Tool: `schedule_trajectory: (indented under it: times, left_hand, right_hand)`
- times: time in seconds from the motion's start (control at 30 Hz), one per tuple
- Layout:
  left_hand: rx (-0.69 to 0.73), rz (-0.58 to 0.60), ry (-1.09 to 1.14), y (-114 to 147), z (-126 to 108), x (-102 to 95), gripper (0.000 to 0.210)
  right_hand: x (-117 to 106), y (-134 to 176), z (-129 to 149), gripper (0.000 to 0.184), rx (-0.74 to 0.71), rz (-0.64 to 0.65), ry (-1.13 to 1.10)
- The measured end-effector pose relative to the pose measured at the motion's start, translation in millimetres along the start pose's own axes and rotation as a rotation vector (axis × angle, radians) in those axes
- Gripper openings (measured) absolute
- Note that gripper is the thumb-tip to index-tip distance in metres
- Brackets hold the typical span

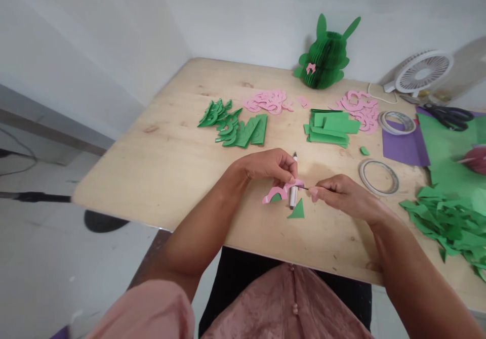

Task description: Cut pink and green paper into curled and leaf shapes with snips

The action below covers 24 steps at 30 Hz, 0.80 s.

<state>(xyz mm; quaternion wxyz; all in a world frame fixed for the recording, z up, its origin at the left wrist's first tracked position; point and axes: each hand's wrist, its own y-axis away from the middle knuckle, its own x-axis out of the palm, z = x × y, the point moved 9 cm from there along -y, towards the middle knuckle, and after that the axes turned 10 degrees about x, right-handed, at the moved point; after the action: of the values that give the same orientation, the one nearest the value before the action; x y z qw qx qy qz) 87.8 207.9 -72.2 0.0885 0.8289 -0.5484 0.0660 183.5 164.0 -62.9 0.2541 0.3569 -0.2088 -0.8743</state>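
Observation:
Pinched between the fingers of my left hand point(274, 165) is a curved pink paper cutout point(274, 193) with small white marks on it. My right hand point(336, 193) is closed around a thin dark tool point(302, 187), whose narrow tip meets the pink paper; its handle is hidden in my fingers, so I cannot tell its kind. Under and beside the cutout lies a white marker point(292, 196) with a dark tip. A green paper scrap point(297, 209) rests on the table just in front of the marker.
Behind my hands lie green cutouts point(228, 126), pink cutouts point(268, 101) and stacked green strips point(330, 126). A green honeycomb paper figure point(324, 58) stands against the wall. To the right are tape rolls point(379, 177), black scissors point(450, 116), a white fan point(421, 72) and green scraps point(448, 222).

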Motion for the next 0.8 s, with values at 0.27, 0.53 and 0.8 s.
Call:
schedule_trajectory:
  times: [0.27, 0.53, 0.8]
  left_hand:
    - [0.001, 0.025, -0.001, 0.5, -0.4, 1.6, 0.012]
    - [0.005, 0.048, 0.003, 0.3, 0.0, 2.7, 0.013]
    - [0.007, 0.063, 0.005, -0.5, 2.8, 1.5, 0.012]
  right_hand:
    - [2.2, 1.2, 3.2, 0.045, -0.003, 0.035, -0.04]
    - [2.0, 0.9, 2.8, 0.045, 0.002, 0.029, -0.042]
    - [4.0, 0.8, 3.3, 0.048, -0.002, 0.054, -0.079]
